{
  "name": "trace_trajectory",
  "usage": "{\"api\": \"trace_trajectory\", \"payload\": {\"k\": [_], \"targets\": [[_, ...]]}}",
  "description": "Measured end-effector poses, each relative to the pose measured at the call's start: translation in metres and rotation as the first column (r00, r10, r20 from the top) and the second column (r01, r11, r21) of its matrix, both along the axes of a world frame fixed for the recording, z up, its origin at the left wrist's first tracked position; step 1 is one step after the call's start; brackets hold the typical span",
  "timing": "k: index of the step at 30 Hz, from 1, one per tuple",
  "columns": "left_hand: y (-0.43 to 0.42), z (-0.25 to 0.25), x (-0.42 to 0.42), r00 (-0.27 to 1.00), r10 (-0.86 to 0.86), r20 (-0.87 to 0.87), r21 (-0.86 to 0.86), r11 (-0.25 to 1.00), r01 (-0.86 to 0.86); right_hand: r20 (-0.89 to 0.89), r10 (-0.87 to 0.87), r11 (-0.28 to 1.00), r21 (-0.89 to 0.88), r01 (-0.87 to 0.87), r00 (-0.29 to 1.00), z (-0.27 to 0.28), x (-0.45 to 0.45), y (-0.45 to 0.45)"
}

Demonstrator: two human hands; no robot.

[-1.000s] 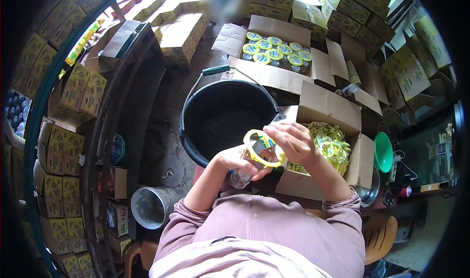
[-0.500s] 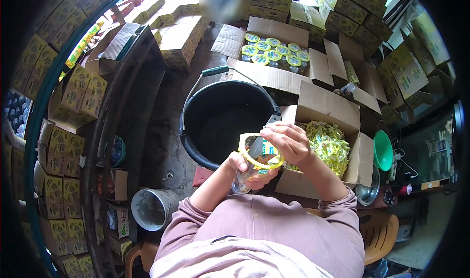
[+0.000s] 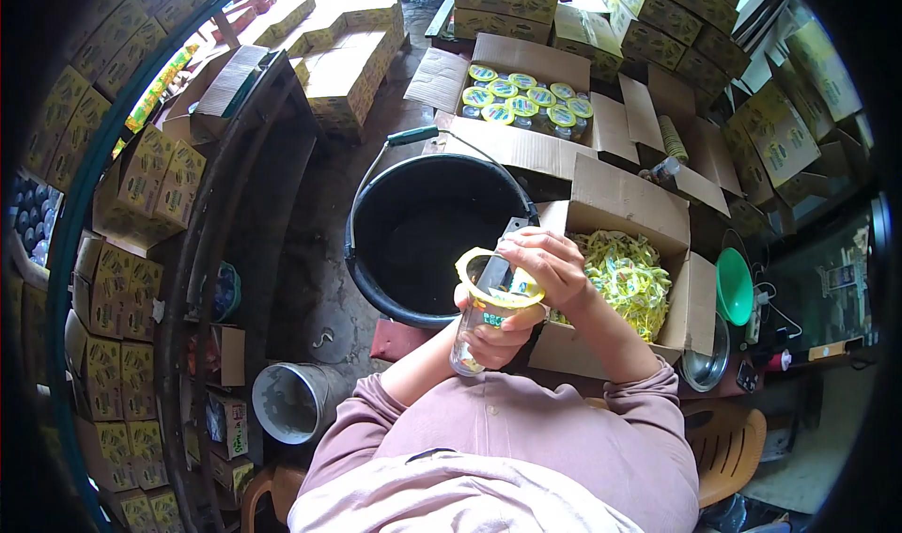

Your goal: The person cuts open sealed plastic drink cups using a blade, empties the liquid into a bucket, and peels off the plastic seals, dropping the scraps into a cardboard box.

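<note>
My left hand [image 3: 500,338] is wrapped round a clear plastic cup [image 3: 467,353] with a yellow rim, held tilted in front of my chest. My right hand [image 3: 545,259] grips a flat metal blade [image 3: 494,272], whose lower end reaches into the cup's mouth; its upper end sticks out above my fingers. Just beyond both hands stands a large black bucket [image 3: 413,237] with a green-gripped wire handle. Right of my right hand, a carton [image 3: 628,195] holds a heap of yellow-green strips [image 3: 625,279].
An open carton [image 3: 526,143] of yellow-lidded cups [image 3: 521,106] stands beyond the bucket. A grey pail [image 3: 287,401] is at the lower left, a green bowl [image 3: 734,287] at the right. Stacked yellow boxes [image 3: 122,345] line the left side. A metal bowl [image 3: 705,364] sits below the green one.
The cup has turned more upright and my left hand has shifted round its front. The blade has come into clearer view, tipped into the cup. My right hand has moved slightly left and up.
</note>
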State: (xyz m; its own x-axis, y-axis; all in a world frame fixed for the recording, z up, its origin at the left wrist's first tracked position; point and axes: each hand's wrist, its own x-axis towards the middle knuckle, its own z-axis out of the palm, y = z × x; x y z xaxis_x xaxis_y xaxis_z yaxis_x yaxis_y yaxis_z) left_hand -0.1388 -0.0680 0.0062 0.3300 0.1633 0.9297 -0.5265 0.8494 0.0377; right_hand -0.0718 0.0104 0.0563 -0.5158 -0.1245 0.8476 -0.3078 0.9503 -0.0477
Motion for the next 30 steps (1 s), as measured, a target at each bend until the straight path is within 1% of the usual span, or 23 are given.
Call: {"api": "trace_trajectory", "payload": {"k": [2,5,6,7,8,9,10,11,12,13,14,17,18,19,21,24,27,28,30], "targets": [[0.000,-0.002,0.004,0.999,-0.035,0.039,0.008,0.999,0.034,-0.004,-0.001,1.000,-0.014,0.001,1.000,0.000,0.000,-0.001],[-0.011,-0.011,-0.004,0.995,0.003,-0.100,-0.173,0.985,-0.021,0.015,-0.013,1.000,-0.017,0.013,1.000,0.003,0.003,-0.003],[-0.010,-0.014,-0.006,0.970,0.131,-0.206,-0.171,0.971,-0.167,0.033,-0.031,1.000,-0.006,0.031,0.999,0.004,0.007,-0.003],[-0.010,-0.017,-0.008,0.916,0.249,-0.316,-0.145,0.941,-0.306,0.051,-0.050,0.999,0.006,0.050,0.997,0.006,0.011,-0.002],[-0.015,-0.019,-0.015,0.782,0.400,-0.477,-0.107,0.857,-0.504,0.056,-0.073,0.997,0.014,0.073,0.996,0.008,0.017,0.001],[-0.021,-0.019,-0.022,0.598,0.514,-0.615,-0.034,0.740,-0.671,0.021,-0.100,0.994,0.033,0.100,0.995,0.013,0.021,0.003],[-0.024,-0.013,-0.032,0.349,0.585,-0.732,0.125,0.619,-0.776,0.024,-0.137,0.989,0.061,0.136,0.990,0.017,0.027,0.006],[-0.027,-0.004,-0.037,0.277,0.573,-0.771,0.137,0.574,-0.807,0.023,-0.176,0.981,0.089,0.173,0.984,0.020,0.033,0.009],[-0.030,0.000,-0.038,-0.008,0.539,-0.842,0.252,0.379,-0.890,0.037,-0.237,0.963,0.138,0.229,0.971,0.019,0.038,0.012],[-0.032,0.006,-0.037,-0.284,0.433,-0.855,0.392,0.183,-0.902,0.031,-0.264,0.953,0.161,0.256,0.964,0.017,0.042,0.015],[-0.034,0.015,-0.037,-0.289,0.402,-0.869,0.379,0.164,-0.911,0.041,-0.268,0.950,0.175,0.257,0.963,0.016,0.046,0.017],[-0.035,0.036,-0.016,-0.613,0.457,-0.644,0.665,-0.061,-0.744,0.071,-0.296,0.941,0.195,0.278,0.952,0.011,0.058,0.021],[-0.033,0.035,-0.010,-0.730,0.415,-0.544,0.768,-0.105,-0.632,0.082,-0.308,0.937,0.199,0.287,0.948,0.011,0.063,0.021],[-0.028,0.036,0.002,-0.858,0.354,-0.373,0.846,-0.251,-0.471,0.096,-0.315,0.935,0.200,0.292,0.944,0.013,0.068,0.021],[-0.024,0.042,0.020,-0.922,0.213,-0.324,0.898,-0.237,-0.371,0.127,-0.330,0.932,0.199,0.302,0.935,0.016,0.079,0.019],[-0.015,0.035,0.032,-0.948,0.217,-0.231,0.908,-0.302,-0.291,0.062,-0.329,0.931,0.190,0.313,0.942,0.017,0.094,0.022],[-0.014,0.045,0.043,-0.911,0.296,-0.286,0.933,-0.133,-0.335,0.061,-0.346,0.927,0.174,0.331,0.936,0.015,0.114,0.023],[-0.012,0.045,0.048,-0.914,0.313,-0.258,0.934,-0.160,-0.318,0.068,-0.347,0.929,0.162,0.333,0.935,0.014,0.121,0.024],[-0.007,0.044,0.057,-0.894,0.356,-0.274,0.919,-0.176,-0.352,0.084,-0.357,0.929,0.138,0.344,0.930,0.013,0.133,0.024]]}}
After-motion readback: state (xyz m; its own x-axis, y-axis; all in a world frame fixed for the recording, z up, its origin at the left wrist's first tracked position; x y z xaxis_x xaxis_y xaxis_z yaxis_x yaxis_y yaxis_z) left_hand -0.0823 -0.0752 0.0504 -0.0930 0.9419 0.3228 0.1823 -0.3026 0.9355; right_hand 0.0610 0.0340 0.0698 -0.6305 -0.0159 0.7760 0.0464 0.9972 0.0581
